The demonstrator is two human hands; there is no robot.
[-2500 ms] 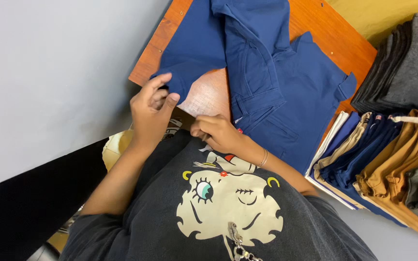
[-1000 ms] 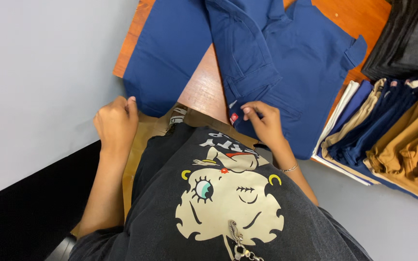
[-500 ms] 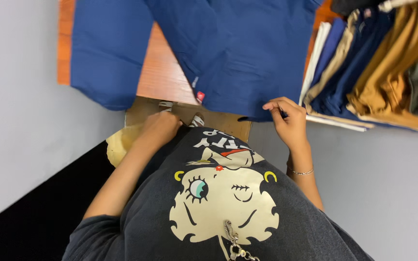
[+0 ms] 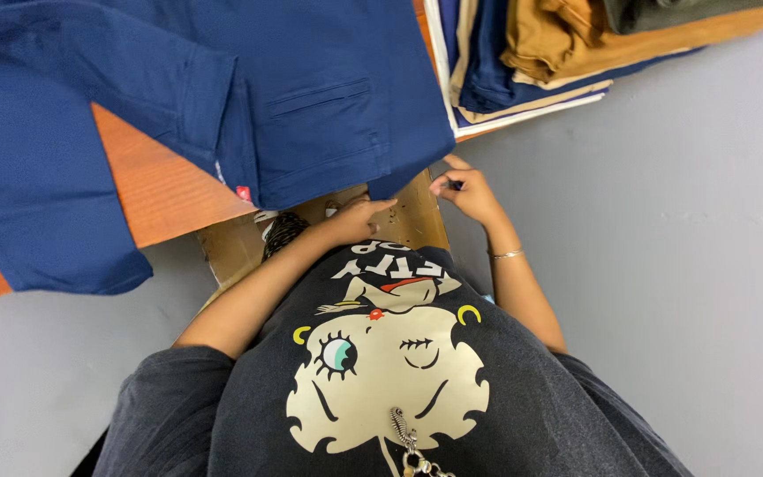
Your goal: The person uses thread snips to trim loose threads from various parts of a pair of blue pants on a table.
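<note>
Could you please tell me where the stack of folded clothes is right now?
In the head view, the stack of folded navy, cream and tan clothes sits at the top right on the wooden table, right of the spread navy blue trousers.

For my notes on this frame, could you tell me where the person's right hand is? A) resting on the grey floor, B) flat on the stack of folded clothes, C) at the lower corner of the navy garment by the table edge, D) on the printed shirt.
C: the right hand pinches at the lower corner of the navy garment, by the edge of the wooden table, short of the stack of folded clothes.
</note>
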